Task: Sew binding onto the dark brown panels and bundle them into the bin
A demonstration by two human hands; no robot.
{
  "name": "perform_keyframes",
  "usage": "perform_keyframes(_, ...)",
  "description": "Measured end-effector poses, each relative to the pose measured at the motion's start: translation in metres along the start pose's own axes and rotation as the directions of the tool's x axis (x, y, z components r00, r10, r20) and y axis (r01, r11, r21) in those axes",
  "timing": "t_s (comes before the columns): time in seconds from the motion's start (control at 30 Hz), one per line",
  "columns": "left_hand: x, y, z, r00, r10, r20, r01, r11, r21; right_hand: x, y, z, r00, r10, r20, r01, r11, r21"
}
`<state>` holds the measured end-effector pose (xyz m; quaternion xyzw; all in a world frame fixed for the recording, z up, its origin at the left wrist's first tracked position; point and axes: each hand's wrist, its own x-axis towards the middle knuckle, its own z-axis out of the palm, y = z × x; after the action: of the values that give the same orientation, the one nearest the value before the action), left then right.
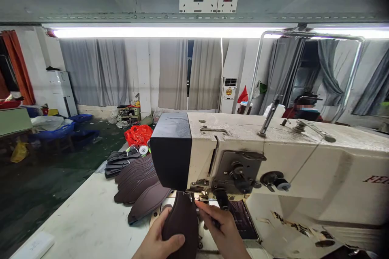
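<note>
Head view, from the left: a white block [38, 246] lies on the pale tabletop [82, 210], with a bundle of black pieces [117, 164] farther back and, just behind it, a red plastic bag [138, 134] near a thread spool [143, 151]. Beside these fans a pile of brown panels [136, 182], curved and smooth-faced. Next comes the left hand [161, 234], its thumb laid over the dark brown piece [183, 226] and its other fingers around the left edge, pinching it. That piece stands directly in front of the sewing machine [288, 137], its far end under the needle area below the black end cover [172, 151]. It looks light, soft and padded, likely to bend rather than break, and perhaps a little slick; a broad hold on the wide near part, thumb on top, seems best, clear of the needle. The right hand [223, 226] is at the right edge, index finger reaching toward the needle area, the others curled; whether it grips the fabric cannot be told. Farther right, behind the machine, sits another person [305, 109].
</note>
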<state>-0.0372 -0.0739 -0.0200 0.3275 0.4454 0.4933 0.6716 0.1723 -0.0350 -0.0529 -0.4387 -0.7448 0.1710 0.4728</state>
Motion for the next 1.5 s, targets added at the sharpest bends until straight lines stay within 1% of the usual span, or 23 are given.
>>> perform_keyframes(0.07,0.001,0.004,0.002,1.0,-0.02,0.005,0.02,1.0,-0.021,0.001,-0.001,0.0,1.0,-0.008,-0.005,0.008,1.0,-0.007)
perform_keyframes(0.13,0.002,0.009,0.005,0.999,-0.019,0.034,0.021,0.999,-0.033,0.001,-0.001,0.0,1.0,-0.008,-0.01,0.008,1.0,-0.019)
perform_keyframes(0.27,0.01,0.019,0.01,0.985,0.032,0.169,-0.031,0.999,-0.013,0.0,-0.001,0.0,1.0,-0.001,0.006,0.001,1.0,0.001)
perform_keyframes(0.33,0.014,0.022,0.011,0.978,0.046,0.202,-0.048,0.999,0.005,0.0,-0.001,0.0,1.0,0.012,0.027,-0.013,1.0,0.024)
perform_keyframes(0.47,0.018,0.025,0.015,0.983,0.029,0.183,-0.034,0.999,0.022,0.001,-0.003,0.0,0.998,0.049,0.047,-0.051,0.998,0.032)
perform_keyframes(0.53,0.018,0.025,0.019,0.985,0.06,0.164,-0.059,0.998,-0.006,0.001,-0.004,0.0,0.998,0.051,0.042,-0.052,0.998,0.032)
perform_keyframes(0.63,0.017,0.022,0.024,0.988,0.084,0.131,-0.08,0.996,-0.035,0.0,-0.003,0.001,0.998,0.042,0.036,-0.043,0.999,0.026)
perform_keyframes(0.73,0.018,0.017,0.027,0.993,0.077,0.09,-0.078,0.997,0.005,-0.001,-0.002,0.001,0.999,0.044,0.027,-0.044,0.999,0.018)
perform_keyframes(0.93,0.025,0.017,0.031,0.989,0.109,0.102,-0.112,0.994,0.017,0.001,-0.004,0.0,1.0,0.03,-0.006,-0.03,0.999,0.02)
perform_keyframes(1.13,0.04,0.019,0.033,0.988,0.148,0.053,-0.151,0.988,0.044,0.001,-0.006,0.001,0.999,0.046,0.008,-0.046,0.998,0.039)
perform_keyframes(1.33,0.059,0.024,0.036,0.984,0.17,0.05,-0.173,0.983,0.059,0.002,-0.006,0.001,0.999,0.037,-0.013,-0.036,0.998,0.058)
perform_keyframes(1.5,0.067,0.033,0.038,0.981,0.187,0.056,-0.191,0.979,0.074,0.002,-0.008,0.001,1.0,0.01,0.002,-0.01,0.996,0.085)
